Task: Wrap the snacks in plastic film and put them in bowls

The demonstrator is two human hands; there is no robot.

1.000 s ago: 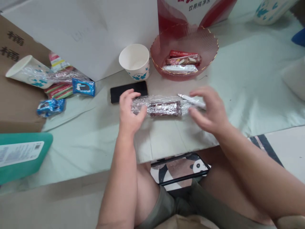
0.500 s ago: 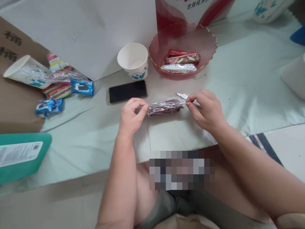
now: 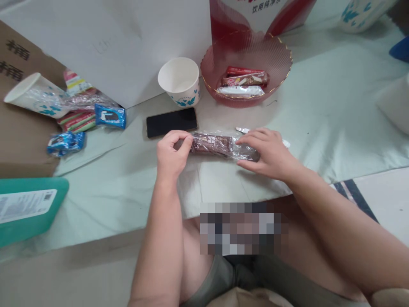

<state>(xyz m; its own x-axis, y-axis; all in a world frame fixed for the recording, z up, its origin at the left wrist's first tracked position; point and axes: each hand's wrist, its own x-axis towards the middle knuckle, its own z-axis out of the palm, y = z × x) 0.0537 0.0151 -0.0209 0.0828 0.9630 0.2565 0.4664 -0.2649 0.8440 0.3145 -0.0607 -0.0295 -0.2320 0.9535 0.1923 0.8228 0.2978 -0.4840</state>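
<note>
A dark brown snack packet in loose clear plastic film lies across the cloth, with pale lettering on its upper face. My left hand pinches the film at its left end between thumb and fingers. Over the right end is my right hand, its thumb and fingers apart around the loose film; whether the fingertips touch it I cannot tell. Behind that hand lies a thin tool with a silvery tip, mostly covered by the hand, and something white shows on the hand's far side.
Beyond the hands are a black phone, a white paper cup and a pink ribbed bowl with several wrapped snacks. At left, a tipped cup lies among blue packets, with a green board nearer. Boxes stand behind.
The packet has turned so lettering shows and has shifted slightly left. My right hand has gone from a pinch to spread fingers; my left hand keeps its pinch, slightly further left.
</note>
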